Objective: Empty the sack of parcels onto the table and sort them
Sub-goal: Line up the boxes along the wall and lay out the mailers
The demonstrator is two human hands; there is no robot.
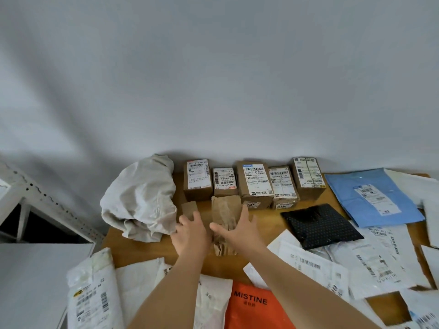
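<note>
The emptied grey cloth sack (140, 200) lies crumpled at the table's back left. A crumpled brown paper parcel (224, 211) lies in the middle of the wooden table (133, 250). My right hand (240, 230) grips it, thumb across its front and fingers up its right edge. My left hand (190, 232) is spread just left of the parcel, its fingertips at a small plain cardboard box (188, 207), which it partly hides. Several labelled cardboard boxes (255, 184) stand in a row along the wall.
A blue mailer (373, 195) and a black dotted pouch (320, 225) lie at the right, above overlapping white mailers (370, 260). An orange MISTINE bag (254, 305) and white mailers (92, 293) lie at the front edge. A white metal shelf frame (47, 200) stands left.
</note>
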